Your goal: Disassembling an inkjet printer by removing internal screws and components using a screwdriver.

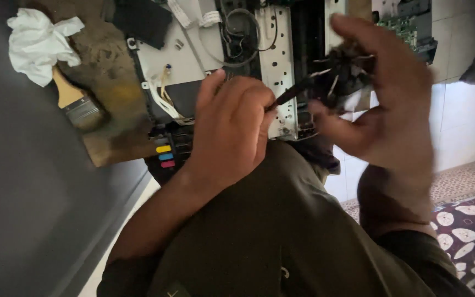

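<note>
Black part (339, 77) is held up in the right hand (397, 110), above the person's knee (281, 220) and in front of the opened printer (193, 60). The thumb is under it and the curled fingers are over it. The hand is blurred, so how tight the grip is cannot be told.

The left hand (232, 132) is clenched round a thin dark tool (290, 94). The tool's tip reaches across to the part and seems to touch its near side.

The step in hand looks like probing or picking at the part with the tool. That calls for a steady right hand and a light, well-aimed tip, as thin pale strands stick out of the part.

The part is small, dark and irregular, with whitish slivers or wires poking out. Blur hides finer detail.

Around the hands:
- The printer has its cover off and shows a perforated metal rail (279, 66), loose cables and a white ribbon lead.
- A green circuit board (408, 27) lies at its far right.
- The printer rests on a stained brown board (105, 88).
- A crumpled white cloth (37, 44) lies on the board's far corner.
- Just beside the cloth is a paintbrush (78, 104) with a wooden handle.
- Small yellow, blue and pink tabs (164, 155) show at the printer's near edge, close to the left wrist.
- Pale floor tiles (468, 121) and a patterned mat (468, 220) lie to the right.
</note>
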